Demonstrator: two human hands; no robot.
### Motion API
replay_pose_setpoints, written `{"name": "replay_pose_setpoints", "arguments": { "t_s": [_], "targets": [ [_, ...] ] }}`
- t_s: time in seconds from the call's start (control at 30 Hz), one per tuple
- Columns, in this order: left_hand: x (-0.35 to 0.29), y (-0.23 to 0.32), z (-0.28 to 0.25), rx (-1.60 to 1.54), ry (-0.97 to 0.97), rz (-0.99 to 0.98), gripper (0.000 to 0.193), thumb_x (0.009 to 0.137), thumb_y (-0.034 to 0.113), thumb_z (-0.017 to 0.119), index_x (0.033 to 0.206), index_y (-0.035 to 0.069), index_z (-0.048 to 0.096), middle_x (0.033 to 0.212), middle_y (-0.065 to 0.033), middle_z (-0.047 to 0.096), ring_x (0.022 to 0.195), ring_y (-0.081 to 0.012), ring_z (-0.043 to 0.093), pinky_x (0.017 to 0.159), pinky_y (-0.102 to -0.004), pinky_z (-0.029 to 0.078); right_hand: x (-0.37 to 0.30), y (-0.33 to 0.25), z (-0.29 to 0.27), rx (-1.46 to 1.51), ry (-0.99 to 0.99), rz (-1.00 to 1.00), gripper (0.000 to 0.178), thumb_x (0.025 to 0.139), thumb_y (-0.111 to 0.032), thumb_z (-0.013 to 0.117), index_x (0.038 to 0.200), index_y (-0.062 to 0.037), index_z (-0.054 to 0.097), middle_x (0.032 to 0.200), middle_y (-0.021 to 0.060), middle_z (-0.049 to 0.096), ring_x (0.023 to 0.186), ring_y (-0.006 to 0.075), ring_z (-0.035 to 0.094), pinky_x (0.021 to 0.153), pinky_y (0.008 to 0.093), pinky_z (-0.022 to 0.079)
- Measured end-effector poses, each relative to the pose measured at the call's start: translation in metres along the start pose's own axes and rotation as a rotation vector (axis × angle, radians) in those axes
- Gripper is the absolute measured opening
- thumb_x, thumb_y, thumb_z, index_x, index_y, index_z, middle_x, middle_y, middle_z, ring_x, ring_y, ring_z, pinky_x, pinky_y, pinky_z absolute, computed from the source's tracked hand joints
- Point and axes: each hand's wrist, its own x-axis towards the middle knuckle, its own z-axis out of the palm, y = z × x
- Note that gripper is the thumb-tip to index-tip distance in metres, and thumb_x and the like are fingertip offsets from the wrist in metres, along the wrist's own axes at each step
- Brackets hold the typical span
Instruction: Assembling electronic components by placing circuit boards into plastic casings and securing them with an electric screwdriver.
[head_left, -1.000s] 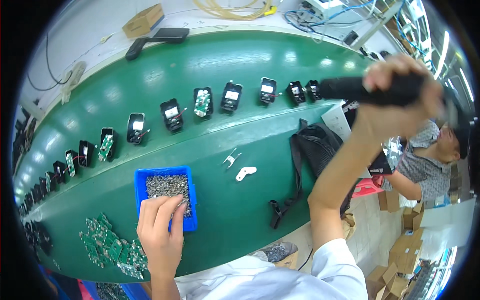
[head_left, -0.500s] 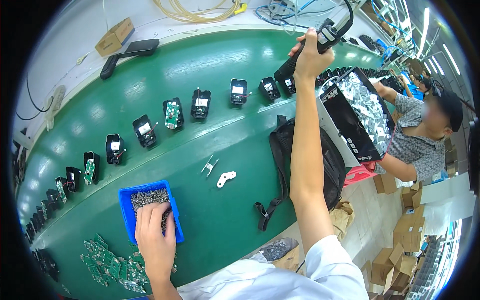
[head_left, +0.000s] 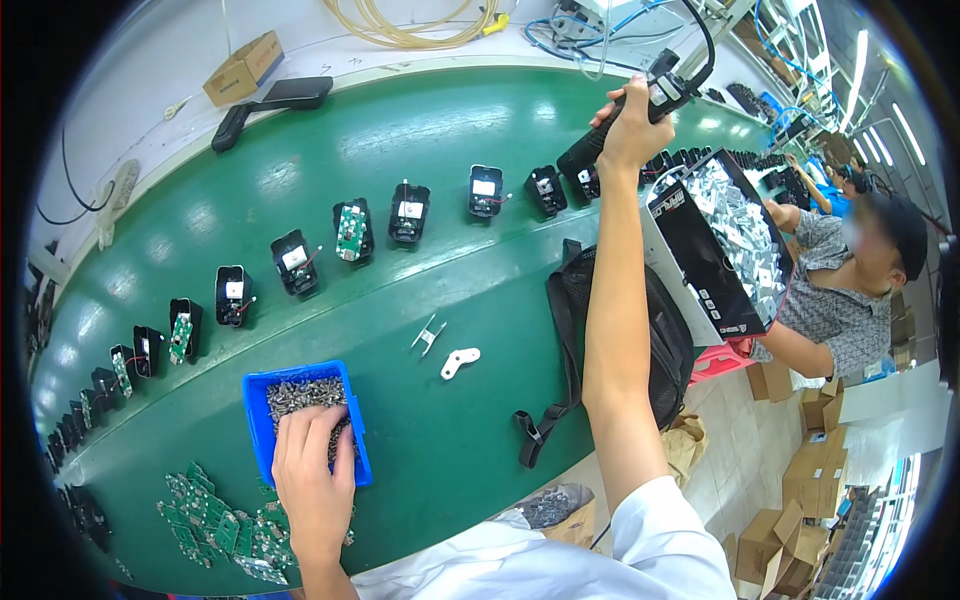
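Observation:
My left hand (head_left: 312, 462) reaches into a blue plastic bin (head_left: 366, 455) of small metal screws (head_left: 303, 392). Its fingers are bent down among the screws with the thumb opposite; the fingertips are hidden, so what they pinch cannot be made out. My right arm stretches far forward, and my right hand (head_left: 634, 128) is wrapped round a black corded electric screwdriver (head_left: 600, 142). The tool's lower end is over the row of black housings (head_left: 546, 190), close to one housing (head_left: 588, 184). Several housings hold white blocks or green circuit boards (head_left: 351, 232).
Loose circuit boards (head_left: 225, 525) lie left of the bin. A metal bracket (head_left: 429, 335) and white plate (head_left: 461, 363) lie mid-table. A black backpack (head_left: 660, 330) and an open box of metal pieces (head_left: 700, 255) stand right, beside a co-worker (head_left: 850, 270). Cartons (head_left: 815, 475) are on the floor.
The whole view has shifted slightly. My right hand keeps its grip on the screwdriver over the housings, and my left hand stays among the screws.

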Motion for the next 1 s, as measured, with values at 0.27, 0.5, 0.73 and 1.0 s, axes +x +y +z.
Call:
{"name": "replay_pose_setpoints", "arguments": {
  "t_s": [0.27, 0.5, 0.73, 1.0],
  "targets": [
    [0.002, 0.002, 0.004, 0.012, -0.01, 0.0, 0.024, 0.083, -0.002, 0.07, 0.106, 0.004, 0.069, 0.102, -0.0074, 0.066, 0.09, -0.0262, 0.06, 0.082, -0.0375, 0.049, 0.021, 0.02, -0.012, 0.085, 0.031, 0.155, 0.024, 0.093, -0.022, 0.069, 0.086, -0.0014, 0.061, 0.068, 0.008, 0.063, 0.042, 0.0128, 0.051, 0.038, 0.0277, 0.044],
    [0.002, 0.003, 0.006, 0.013, -0.018, -0.031, 0.023, 0.082, -0.003, 0.07, 0.105, 0.004, 0.069, 0.101, -0.0074, 0.066, 0.089, -0.0262, 0.059, 0.081, -0.0376, 0.049, 0.011, 0.023, -0.011, 0.072, -0.001, 0.094, 0.023, 0.094, -0.023, 0.066, 0.087, -0.0022, 0.061, 0.069, 0.0083, 0.064, 0.042, 0.0134, 0.052, 0.039, 0.0282, 0.044],
    [0.003, 0.002, 0.009, 0.016, -0.017, -0.028, 0.024, 0.081, -0.003, 0.07, 0.105, 0.004, 0.068, 0.101, -0.0074, 0.067, 0.087, -0.0262, 0.059, 0.081, -0.0376, 0.049, -0.012, 0.012, -0.016, 0.099, 0.039, 0.009, 0.022, 0.095, -0.021, 0.064, 0.084, -0.0019, 0.062, 0.067, 0.0084, 0.064, 0.042, 0.0144, 0.052, 0.039, 0.0288, 0.044],
    [0.005, 0.005, 0.014, 0.019, -0.033, -0.058, 0.023, 0.081, -0.004, 0.07, 0.103, 0.003, 0.069, 0.101, -0.0078, 0.068, 0.088, -0.0265, 0.059, 0.082, -0.0374, 0.049, -0.034, 0.02, -0.034, 0.046, -0.099, -0.01, 0.031, 0.097, -0.032, 0.062, 0.081, -0.0065, 0.058, 0.067, 0.0088, 0.063, 0.044, 0.0157, 0.052, 0.041, 0.0286, 0.043]
  ]
}}
